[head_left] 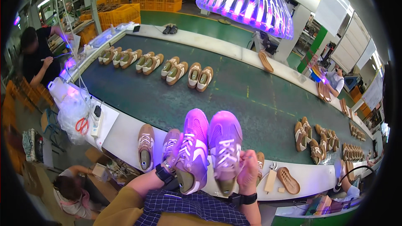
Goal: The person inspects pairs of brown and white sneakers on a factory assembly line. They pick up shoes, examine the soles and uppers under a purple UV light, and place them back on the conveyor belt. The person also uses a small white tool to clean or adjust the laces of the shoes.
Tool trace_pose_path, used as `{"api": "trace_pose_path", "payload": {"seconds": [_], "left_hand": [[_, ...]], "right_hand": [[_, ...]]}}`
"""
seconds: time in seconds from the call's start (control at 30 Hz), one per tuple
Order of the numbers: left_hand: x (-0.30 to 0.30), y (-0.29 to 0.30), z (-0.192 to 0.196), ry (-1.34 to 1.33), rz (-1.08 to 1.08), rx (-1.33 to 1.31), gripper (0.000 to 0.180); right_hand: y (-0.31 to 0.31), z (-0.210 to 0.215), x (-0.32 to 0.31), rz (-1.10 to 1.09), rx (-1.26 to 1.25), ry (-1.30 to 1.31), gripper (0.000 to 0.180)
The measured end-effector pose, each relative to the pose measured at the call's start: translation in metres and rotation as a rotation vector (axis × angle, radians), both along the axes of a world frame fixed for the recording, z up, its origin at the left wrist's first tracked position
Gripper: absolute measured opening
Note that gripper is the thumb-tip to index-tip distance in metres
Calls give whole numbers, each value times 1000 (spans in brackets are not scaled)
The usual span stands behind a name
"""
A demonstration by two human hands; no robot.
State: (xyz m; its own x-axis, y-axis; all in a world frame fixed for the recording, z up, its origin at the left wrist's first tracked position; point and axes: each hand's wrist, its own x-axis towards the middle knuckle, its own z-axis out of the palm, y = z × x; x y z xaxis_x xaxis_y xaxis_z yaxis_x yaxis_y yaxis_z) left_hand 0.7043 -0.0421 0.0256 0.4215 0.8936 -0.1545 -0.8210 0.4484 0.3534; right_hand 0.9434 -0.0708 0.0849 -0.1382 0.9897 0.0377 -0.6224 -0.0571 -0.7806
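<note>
A pair of brown and white lace-up sneakers is in front of me, toes up and away, tinted purple by the lamp. My left hand (171, 162) grips the left sneaker (193, 150) by its outer side. My right hand (248, 170), fingers curled, is closed at the outer side of the right sneaker (225, 148); the exact hold is partly hidden. Another sneaker (145, 146) rests on the pale ledge to the left. Beside it a second one (169, 141) is partly covered by my left hand. Part of a further shoe (260, 162) shows behind my right hand.
A lit lamp (247, 6) hangs ahead. Sneaker pairs (173, 72) stand on the green belt (234, 96). Right of me lie a sole (288, 181) and a light block (270, 181). Red scissors (82, 125) and a power strip (97, 125) are at left. Several people work nearby.
</note>
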Motion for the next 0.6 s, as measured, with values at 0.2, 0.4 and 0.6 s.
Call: {"api": "trace_pose_path", "payload": {"seconds": [0.2,0.4,0.6], "left_hand": [[-7,-17,16,98,-126,-45,58],[-11,-25,-3,32,-116,-209,47],[-17,-14,12,-126,180,-106,60]], "right_hand": [[-28,-13,-17,296,-184,-18,79],[-19,-48,2,361,-329,16,71],[4,-29,8,-16,-336,250,53]]}}
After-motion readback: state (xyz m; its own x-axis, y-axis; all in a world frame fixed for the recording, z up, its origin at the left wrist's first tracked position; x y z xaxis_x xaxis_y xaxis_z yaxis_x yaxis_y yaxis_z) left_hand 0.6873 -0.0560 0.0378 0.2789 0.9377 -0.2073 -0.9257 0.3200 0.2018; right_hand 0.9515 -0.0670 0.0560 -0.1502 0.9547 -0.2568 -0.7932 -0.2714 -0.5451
